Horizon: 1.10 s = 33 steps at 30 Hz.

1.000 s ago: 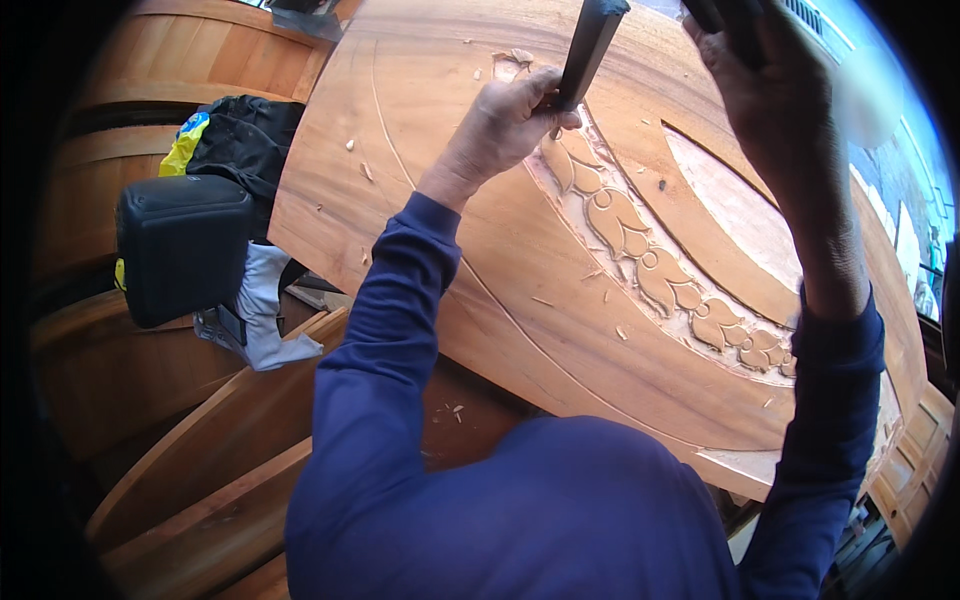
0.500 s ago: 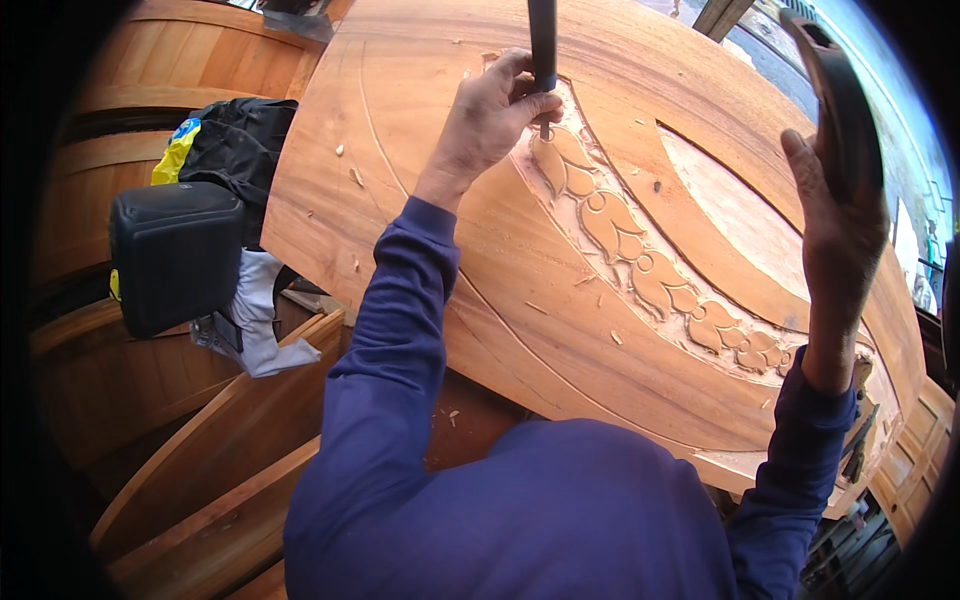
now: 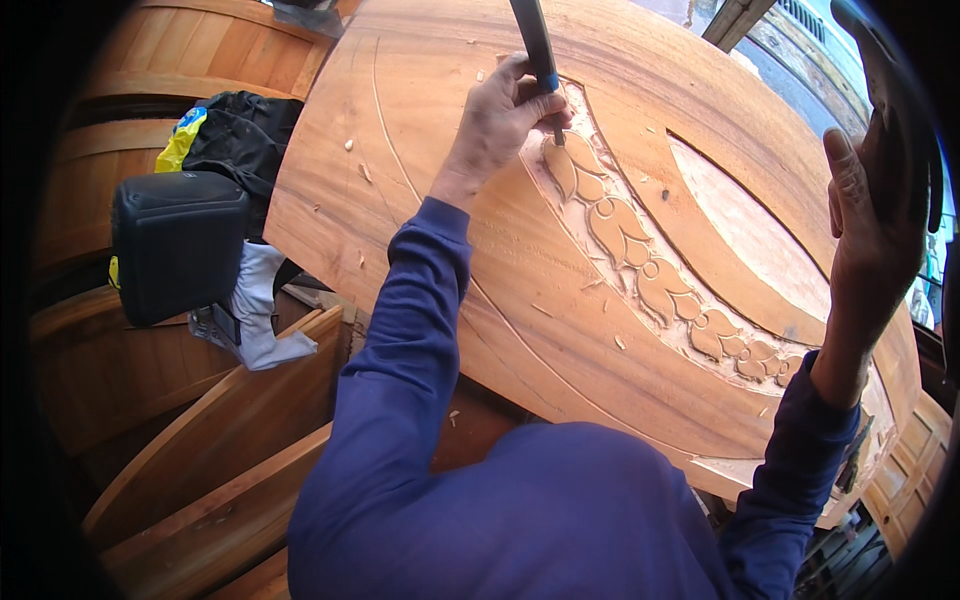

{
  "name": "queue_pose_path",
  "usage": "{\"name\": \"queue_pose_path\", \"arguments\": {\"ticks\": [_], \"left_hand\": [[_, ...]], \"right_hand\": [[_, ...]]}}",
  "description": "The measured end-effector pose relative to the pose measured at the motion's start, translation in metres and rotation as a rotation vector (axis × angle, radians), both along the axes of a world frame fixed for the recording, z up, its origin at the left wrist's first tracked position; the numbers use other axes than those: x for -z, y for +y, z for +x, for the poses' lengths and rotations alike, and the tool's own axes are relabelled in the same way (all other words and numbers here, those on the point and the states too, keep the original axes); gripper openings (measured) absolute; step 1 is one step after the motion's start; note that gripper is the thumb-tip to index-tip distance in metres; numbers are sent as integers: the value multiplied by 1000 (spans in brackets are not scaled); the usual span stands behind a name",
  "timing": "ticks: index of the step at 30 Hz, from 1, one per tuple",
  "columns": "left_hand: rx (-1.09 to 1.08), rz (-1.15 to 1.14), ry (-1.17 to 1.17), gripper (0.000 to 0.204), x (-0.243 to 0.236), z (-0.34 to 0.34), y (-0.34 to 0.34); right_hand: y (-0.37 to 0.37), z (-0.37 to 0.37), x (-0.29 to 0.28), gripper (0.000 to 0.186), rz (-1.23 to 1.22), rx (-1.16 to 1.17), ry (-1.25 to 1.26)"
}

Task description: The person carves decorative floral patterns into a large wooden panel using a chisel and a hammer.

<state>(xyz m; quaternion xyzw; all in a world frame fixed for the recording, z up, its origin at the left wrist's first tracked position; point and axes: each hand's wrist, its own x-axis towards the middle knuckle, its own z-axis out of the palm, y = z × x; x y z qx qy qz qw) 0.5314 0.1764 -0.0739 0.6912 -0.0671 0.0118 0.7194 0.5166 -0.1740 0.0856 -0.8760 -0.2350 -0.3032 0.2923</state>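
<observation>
My left hand [image 3: 490, 125] is closed around the lower shaft of a dark carving chisel [image 3: 534, 42], whose top leans a little to the left. Its tip meets the upper end of a carved band of leaves and flowers [image 3: 618, 232]. That band curves across a large brown wooden panel [image 3: 540, 370]. Off to the right, my right hand [image 3: 872, 235] is raised above the panel and wrapped round a dark, thick tool that looks like a mallet [image 3: 885, 75]. Much of the mallet is lost in the dark rim of the picture.
Wood chips [image 3: 620, 342] lie scattered on the panel. At the left are a black case [image 3: 180, 250], a black cloth bag [image 3: 245, 140] and a grey cloth [image 3: 262, 310]. Curved wooden boards [image 3: 215, 415] stand at the lower left. Beside the band is a pale recessed area [image 3: 745, 215].
The chisel has gone from nearly upright to leaning left at the top, its tip slightly lower on the carving. My right hand and the mallet have shifted to the right. The view has shifted slightly.
</observation>
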Motion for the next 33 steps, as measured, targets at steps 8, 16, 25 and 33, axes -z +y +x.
{"name": "queue_pose_path", "arguments": {"ticks": [8, 16, 25, 33], "left_hand": [[-92, 27, -118, 31, 13, -13, -5], [-102, 124, -235, 30, 12, -12, -20], [-120, 242, -267, 30, 6, -24, -20], [-260, 34, -97, 24, 20, -29, -21]], "right_hand": [[13, -6, -18, 46, -16, -10, 163], [-3, 82, -38, 47, -108, -423, -77], [126, 45, -42, 59, -39, -456, 116], [36, -20, 46, 64, 119, -234, 378]]}}
